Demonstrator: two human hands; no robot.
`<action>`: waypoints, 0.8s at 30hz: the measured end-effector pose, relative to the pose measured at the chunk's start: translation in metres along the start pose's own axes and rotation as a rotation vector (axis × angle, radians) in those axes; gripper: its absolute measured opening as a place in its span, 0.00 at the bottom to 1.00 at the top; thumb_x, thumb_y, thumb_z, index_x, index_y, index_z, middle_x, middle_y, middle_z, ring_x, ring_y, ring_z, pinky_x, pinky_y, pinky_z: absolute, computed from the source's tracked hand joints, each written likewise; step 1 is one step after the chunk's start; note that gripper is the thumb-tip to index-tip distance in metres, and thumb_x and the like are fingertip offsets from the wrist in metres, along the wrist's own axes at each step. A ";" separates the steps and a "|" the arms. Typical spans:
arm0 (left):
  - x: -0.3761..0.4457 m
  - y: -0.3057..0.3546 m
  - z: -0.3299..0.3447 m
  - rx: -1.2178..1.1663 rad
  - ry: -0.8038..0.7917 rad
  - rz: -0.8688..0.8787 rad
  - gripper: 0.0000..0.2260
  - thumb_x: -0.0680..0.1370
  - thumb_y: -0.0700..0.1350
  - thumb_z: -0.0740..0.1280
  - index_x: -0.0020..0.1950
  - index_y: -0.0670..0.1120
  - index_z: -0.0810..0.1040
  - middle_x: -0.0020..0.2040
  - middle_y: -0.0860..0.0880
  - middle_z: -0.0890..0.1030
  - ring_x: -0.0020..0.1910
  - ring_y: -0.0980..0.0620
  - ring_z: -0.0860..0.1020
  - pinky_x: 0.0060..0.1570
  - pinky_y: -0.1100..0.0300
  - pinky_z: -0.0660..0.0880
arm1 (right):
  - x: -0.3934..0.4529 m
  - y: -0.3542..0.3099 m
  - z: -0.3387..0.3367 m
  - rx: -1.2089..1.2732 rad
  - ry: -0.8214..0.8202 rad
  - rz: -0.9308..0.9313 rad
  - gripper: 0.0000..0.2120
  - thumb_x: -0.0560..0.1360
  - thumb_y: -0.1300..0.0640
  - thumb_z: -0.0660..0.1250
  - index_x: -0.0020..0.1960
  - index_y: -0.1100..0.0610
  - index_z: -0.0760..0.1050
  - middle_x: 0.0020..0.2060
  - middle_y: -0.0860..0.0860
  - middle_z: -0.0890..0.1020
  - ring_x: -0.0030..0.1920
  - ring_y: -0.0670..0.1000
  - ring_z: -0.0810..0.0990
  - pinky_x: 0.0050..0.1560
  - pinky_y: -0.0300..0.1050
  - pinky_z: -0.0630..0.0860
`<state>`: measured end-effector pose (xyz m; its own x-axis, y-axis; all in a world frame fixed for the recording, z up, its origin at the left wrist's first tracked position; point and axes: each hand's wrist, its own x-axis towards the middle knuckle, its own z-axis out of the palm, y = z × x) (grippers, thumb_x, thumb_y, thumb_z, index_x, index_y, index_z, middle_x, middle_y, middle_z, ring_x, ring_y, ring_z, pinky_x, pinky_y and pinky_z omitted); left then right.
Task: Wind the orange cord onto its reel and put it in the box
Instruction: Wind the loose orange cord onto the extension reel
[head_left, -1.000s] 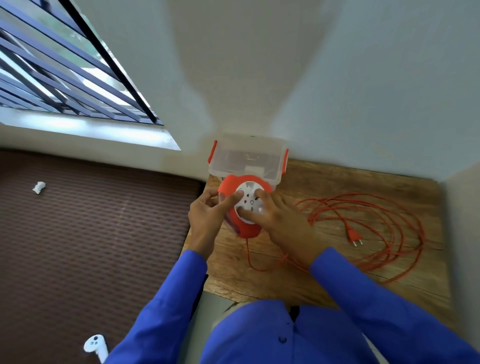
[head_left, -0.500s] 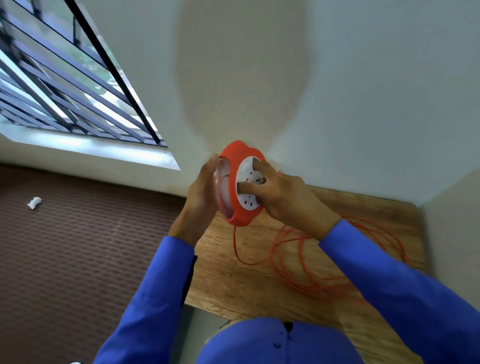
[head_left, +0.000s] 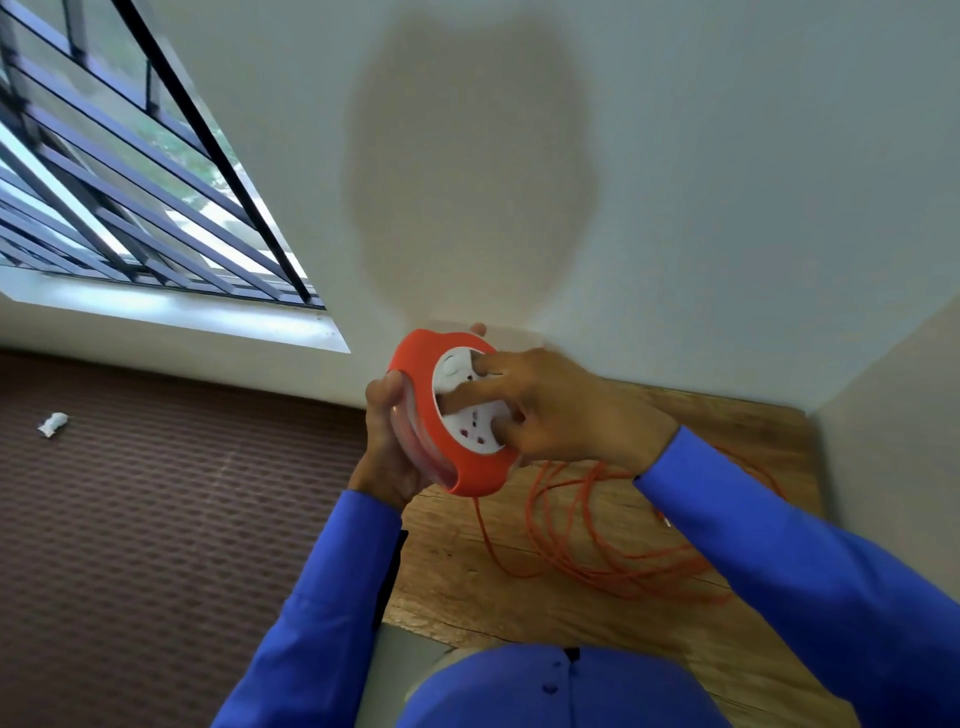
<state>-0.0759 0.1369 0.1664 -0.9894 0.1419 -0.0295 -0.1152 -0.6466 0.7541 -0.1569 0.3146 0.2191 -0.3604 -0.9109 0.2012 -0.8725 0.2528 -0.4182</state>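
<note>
I hold an orange cord reel (head_left: 415, 374) with a white socket face up in front of the wall, tilted on edge. My left hand (head_left: 387, 447) grips its back and rim from the left. My right hand (head_left: 561, 410) lies over the white face with fingers pressed into it. The orange cord (head_left: 587, 551) hangs from the reel's bottom and lies in loose loops on the wooden table (head_left: 457, 566), partly hidden by my right sleeve. The box is hidden behind the reel and hands.
A white wall corner closes the table at the back and right. A barred window (head_left: 130, 197) is at upper left. Brown ribbed flooring (head_left: 156, 519) lies left of the table, with a small white scrap (head_left: 53, 423) on it.
The reel has been lifted off the table from in front of the box and turned on edge. My view has tilted up, and my right hand's fingers have shifted across the white face.
</note>
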 end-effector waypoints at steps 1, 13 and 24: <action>0.000 -0.001 0.000 0.009 0.007 -0.006 0.55 0.66 0.65 0.82 0.84 0.43 0.63 0.63 0.38 0.84 0.59 0.39 0.85 0.56 0.43 0.86 | -0.001 0.002 0.001 0.059 0.021 0.039 0.28 0.74 0.58 0.75 0.73 0.46 0.79 0.63 0.57 0.86 0.55 0.59 0.87 0.53 0.54 0.86; 0.012 -0.009 -0.002 0.199 0.071 0.009 0.54 0.67 0.65 0.83 0.85 0.47 0.61 0.66 0.39 0.83 0.62 0.39 0.84 0.59 0.40 0.84 | -0.003 0.003 0.013 0.284 0.376 0.500 0.28 0.74 0.29 0.69 0.43 0.54 0.90 0.31 0.51 0.87 0.28 0.49 0.83 0.29 0.46 0.81; 0.021 -0.003 -0.009 0.268 0.079 -0.012 0.52 0.66 0.67 0.82 0.82 0.43 0.68 0.66 0.38 0.81 0.63 0.37 0.82 0.63 0.39 0.79 | -0.021 -0.023 0.007 1.357 0.184 0.690 0.20 0.82 0.43 0.65 0.45 0.54 0.90 0.26 0.51 0.78 0.21 0.46 0.67 0.24 0.36 0.64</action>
<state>-0.0974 0.1355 0.1574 -0.9932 0.0825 -0.0825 -0.1098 -0.4221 0.8999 -0.1266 0.3257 0.2188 -0.6796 -0.6672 -0.3048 0.3894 0.0239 -0.9207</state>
